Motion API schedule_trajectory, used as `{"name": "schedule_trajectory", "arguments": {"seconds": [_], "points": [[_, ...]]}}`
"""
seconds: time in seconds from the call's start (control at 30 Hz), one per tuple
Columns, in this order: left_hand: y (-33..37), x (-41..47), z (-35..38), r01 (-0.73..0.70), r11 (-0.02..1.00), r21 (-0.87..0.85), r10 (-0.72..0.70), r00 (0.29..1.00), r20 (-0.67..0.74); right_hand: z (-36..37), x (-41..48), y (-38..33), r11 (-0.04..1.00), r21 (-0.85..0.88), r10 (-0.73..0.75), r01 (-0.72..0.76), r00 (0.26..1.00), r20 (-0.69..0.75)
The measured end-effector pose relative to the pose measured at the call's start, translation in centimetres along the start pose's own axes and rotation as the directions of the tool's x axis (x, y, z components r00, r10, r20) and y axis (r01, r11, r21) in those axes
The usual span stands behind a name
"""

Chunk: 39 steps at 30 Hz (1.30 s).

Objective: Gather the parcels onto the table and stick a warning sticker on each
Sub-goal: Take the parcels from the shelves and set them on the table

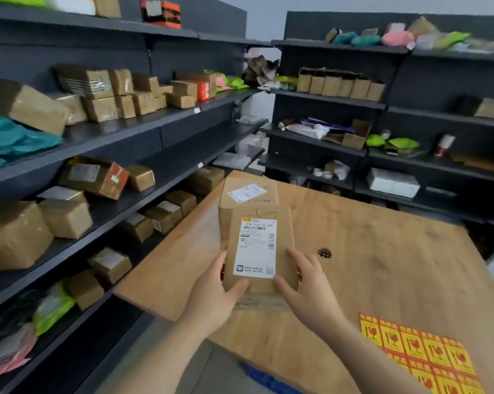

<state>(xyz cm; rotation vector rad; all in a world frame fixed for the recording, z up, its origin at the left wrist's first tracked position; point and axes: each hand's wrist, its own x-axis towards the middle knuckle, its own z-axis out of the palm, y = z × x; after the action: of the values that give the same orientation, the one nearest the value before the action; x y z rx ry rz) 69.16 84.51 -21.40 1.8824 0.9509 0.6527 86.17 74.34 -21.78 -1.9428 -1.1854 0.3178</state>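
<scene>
I hold a small brown cardboard parcel (258,248) with a white shipping label over the wooden table (382,265). My left hand (216,291) grips its near left corner, and my right hand (304,285) grips its near right corner. Just behind it a second brown parcel (247,194) with a white label rests on the table's far left part. A sheet of yellow-and-red warning stickers (419,351) lies on the table at the near right.
Dark shelves (143,129) on the left carry several brown boxes and coloured mailer bags. More shelving (382,106) with boxes and bags stands behind the table. The table has a small dark hole (324,253) near its middle.
</scene>
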Motion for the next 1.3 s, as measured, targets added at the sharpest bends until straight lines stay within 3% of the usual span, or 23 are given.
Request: {"name": "schedule_trajectory", "arguments": {"seconds": [0.3,0.5,0.9,1.2,1.3], "points": [[-1.1,12.6,7.0,-0.036,0.989,0.143,0.001,0.971,0.240,-1.1,6.6,7.2,0.961,-0.066,0.263,-0.270,0.960,-0.101],[-2.7,18.7,11.9,0.040,0.988,0.152,-0.095,0.924,0.370,-1.2,10.5,12.0,0.923,-0.090,0.370,-0.375,0.926,-0.076],[-5.3,25.2,16.9,0.123,0.948,0.295,-0.223,0.915,0.337,0.0,17.8,18.6,0.924,-0.145,0.368,-0.354,0.925,0.088],[-5.4,25.4,17.5,0.052,0.916,0.397,-0.190,0.929,0.317,-0.2,18.5,19.0,0.909,-0.271,0.367,-0.317,0.917,0.159],[-4.9,25.0,17.3,-0.028,0.848,0.529,-0.128,0.958,0.255,-0.4,18.8,18.4,0.894,-0.393,0.282,-0.215,0.952,0.121]]}}
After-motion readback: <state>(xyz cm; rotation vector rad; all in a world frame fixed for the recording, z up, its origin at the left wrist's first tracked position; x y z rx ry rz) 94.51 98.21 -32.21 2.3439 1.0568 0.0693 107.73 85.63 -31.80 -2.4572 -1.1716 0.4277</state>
